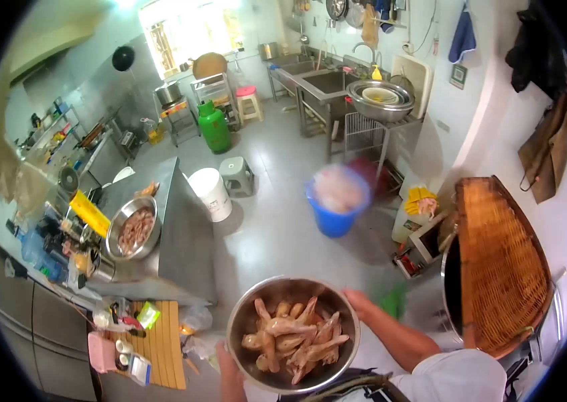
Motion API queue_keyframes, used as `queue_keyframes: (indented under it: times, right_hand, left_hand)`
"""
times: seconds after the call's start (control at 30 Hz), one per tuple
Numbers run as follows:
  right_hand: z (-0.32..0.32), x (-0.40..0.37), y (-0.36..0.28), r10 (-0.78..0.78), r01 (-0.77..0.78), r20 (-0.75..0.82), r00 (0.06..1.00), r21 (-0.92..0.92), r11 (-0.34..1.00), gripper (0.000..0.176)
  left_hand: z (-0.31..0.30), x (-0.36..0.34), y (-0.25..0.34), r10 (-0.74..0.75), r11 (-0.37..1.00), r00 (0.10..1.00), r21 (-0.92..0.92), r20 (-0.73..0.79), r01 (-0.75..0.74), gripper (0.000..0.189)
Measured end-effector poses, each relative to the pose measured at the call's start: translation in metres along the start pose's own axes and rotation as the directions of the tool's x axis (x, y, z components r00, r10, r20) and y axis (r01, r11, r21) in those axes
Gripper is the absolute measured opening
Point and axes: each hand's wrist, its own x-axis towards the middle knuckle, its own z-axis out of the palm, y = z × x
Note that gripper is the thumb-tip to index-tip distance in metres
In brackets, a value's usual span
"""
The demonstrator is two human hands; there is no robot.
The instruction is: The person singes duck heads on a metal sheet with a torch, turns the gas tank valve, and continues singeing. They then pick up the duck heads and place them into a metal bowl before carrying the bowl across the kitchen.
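Note:
A round stainless steel bowl [238, 348] is held up at waist height in front of my body. Pale, glistening poultry pieces [290, 327] lie heaped inside it. My left hand [225, 358] grips the bowl's left side, with most of its fingers hidden. On the opposite rim, at the upper right, my right hand [356, 300] is closed, its fingers partly behind the bowl.
Left, a steel table [193, 234] carries another metal bowl [152, 242] of meat. A blurred blue bucket [334, 224], white bucket [210, 194] and grey stool [236, 175] stand ahead. Right is a large pot [448, 295] partly under a woven basket lid [505, 268].

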Motion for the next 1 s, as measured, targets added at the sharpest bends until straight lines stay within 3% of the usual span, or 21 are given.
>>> queue_keyframes:
  times: [0.03,0.1,0.23,0.33,0.37,0.47,0.5,0.6,0.67,0.73,0.8,0.83,0.87,0.93,0.97,1.0]
  right_hand:
    - [0.016,0.021,-0.022,0.0,-0.001,0.011,1.0,0.061,0.998,0.029]
    - [0.03,0.07,-0.099,0.193,-0.17,-0.007,0.981,0.444,0.88,0.029]
    - [0.021,0.162,-0.16,0.284,-0.159,-0.169,0.944,0.522,0.838,0.022]
    - [0.021,0.246,-0.232,0.194,-0.043,-0.192,0.962,0.596,0.802,0.022]
    - [0.025,0.273,-0.264,0.229,-0.054,-0.26,0.938,0.542,0.839,0.021]
    - [0.009,0.402,-0.278,0.103,0.002,-0.219,0.97,0.433,0.901,0.019]
    - [0.029,0.423,-0.333,0.142,-0.003,-0.271,0.952,0.455,0.891,0.024]
    - [0.016,0.557,-0.328,-0.041,0.064,-0.198,0.979,0.11,0.992,0.027]
    - [0.038,0.588,-0.41,0.054,-0.025,-0.204,0.978,0.142,0.99,0.028]
    - [0.037,0.672,-0.423,-0.108,0.1,-0.131,0.986,-0.064,0.993,0.025]
    - [0.039,0.727,-0.46,-0.028,0.039,-0.128,0.991,0.082,0.996,0.024]
    - [0.04,0.753,-0.479,0.085,-0.049,-0.104,0.991,0.314,0.948,0.026]
    - [0.042,0.778,-0.498,0.198,-0.128,-0.078,0.977,0.528,0.839,0.028]
    - [0.049,0.804,-0.558,0.162,0.0,-0.314,0.936,0.459,0.889,0.031]
    - [0.038,0.835,-0.558,0.168,0.016,-0.373,0.913,0.444,0.896,0.033]
    - [0.029,0.861,-0.564,0.172,0.04,-0.384,0.907,0.484,0.874,0.033]
  left_hand:
    - [-0.002,0.044,0.015,-0.017,1.0,1.0,0.024,0.0,0.017,0.068]
    - [0.017,0.129,0.044,0.047,0.996,0.999,0.077,-0.024,-0.045,0.068]
    - [0.093,0.244,0.114,-0.077,0.995,0.996,0.072,0.045,0.074,0.069]
    - [0.174,0.339,0.18,-0.093,0.984,0.995,0.151,0.017,0.09,0.067]
    - [0.2,0.371,0.199,-0.13,0.984,0.991,0.123,0.028,0.126,0.066]
    - [0.242,0.48,0.239,-0.045,0.978,0.994,0.207,0.102,0.023,0.07]
    - [0.266,0.522,0.26,0.015,0.975,0.992,0.216,0.124,-0.042,0.07]
    - [0.287,0.581,0.288,0.031,0.965,0.99,0.253,0.134,-0.065,0.07]
    - [0.317,0.63,0.329,0.025,0.961,0.967,0.26,0.254,-0.093,0.069]
    - [0.346,0.694,0.368,-0.002,0.974,0.982,0.223,0.187,-0.041,0.072]
    - [0.368,0.762,0.401,-0.021,0.982,0.992,0.186,0.126,-0.003,0.075]
    - [0.385,0.792,0.419,-0.167,0.983,0.966,0.114,0.199,0.146,0.075]
    - [0.407,0.82,0.43,-0.109,0.98,0.992,0.173,0.061,0.097,0.07]
    - [0.441,0.901,0.453,-0.062,0.978,0.988,0.205,0.143,0.031,0.065]
    - [0.466,0.922,0.466,-0.096,0.973,0.978,0.224,0.184,0.053,0.064]
    - [0.492,0.947,0.475,-0.041,0.97,0.971,0.243,0.234,-0.017,0.066]
